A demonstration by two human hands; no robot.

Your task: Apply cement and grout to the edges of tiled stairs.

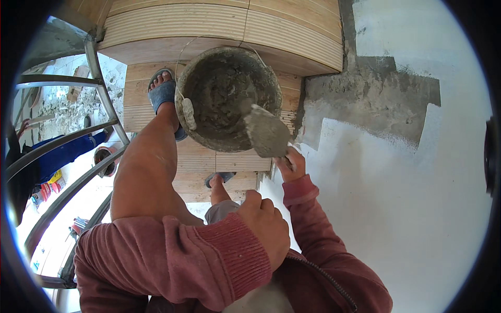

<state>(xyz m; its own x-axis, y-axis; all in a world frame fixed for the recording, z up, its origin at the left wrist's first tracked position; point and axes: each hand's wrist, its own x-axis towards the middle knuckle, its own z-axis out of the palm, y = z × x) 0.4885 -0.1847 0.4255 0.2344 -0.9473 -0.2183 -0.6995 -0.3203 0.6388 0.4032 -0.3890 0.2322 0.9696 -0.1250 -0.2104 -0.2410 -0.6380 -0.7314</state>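
Observation:
My right hand (291, 164) grips a trowel at its handle, which my fingers mostly hide. The trowel's blade (267, 133) is coated with grey mortar and hangs over the right rim of the bucket, tip toward the inside. A round bucket (183, 117), crusted with cement, stands on a stair tread and has a thin wire handle. Wet grey mortar (222, 88) lies inside it. My left hand (263, 224) is curled closed near my chest, back of the hand up; its palm side is hidden.
Wood-look tiled steps (177, 23) run around the bucket. A metal railing (107, 101) bounds the left, with tools and someone in blue trousers (70, 156) beyond. The white wall (396, 208) at right has a grey mortar patch (373, 99). My sandalled foot (163, 88) is beside the bucket.

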